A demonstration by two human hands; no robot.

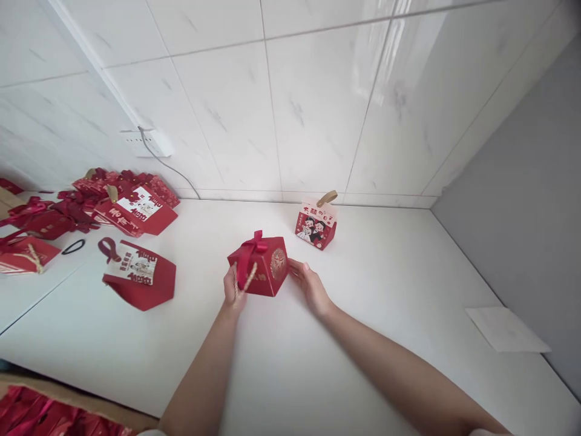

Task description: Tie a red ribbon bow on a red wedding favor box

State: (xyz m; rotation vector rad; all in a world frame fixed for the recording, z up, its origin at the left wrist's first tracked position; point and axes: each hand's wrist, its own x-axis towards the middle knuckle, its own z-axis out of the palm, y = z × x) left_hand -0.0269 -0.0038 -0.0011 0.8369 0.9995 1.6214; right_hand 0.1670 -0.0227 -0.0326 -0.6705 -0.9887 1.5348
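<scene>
A red gift box (265, 278) with a pink-red ribbon bow, a twisted cord handle and a gold round emblem is between my hands, above or on the white tabletop. My left hand (232, 290) is closed around its left side, near the cord, with some fingers hidden behind the box. At the opposite side, my right hand (311, 284) has its fingers stretched out, fingertips at the box's right edge and the thumb apart from it. Behind, close to the wall, stands a small red-and-pink box (316, 227) with a cartoon couple and a tan loop handle.
Left of my arm stands a red box (147, 281) with a white label and dark loop. Farther left are several red gift boxes (136, 209) and a black loop (73, 246). An open carton (68, 393) of red items sits lower left. White paper (506, 329) lies right.
</scene>
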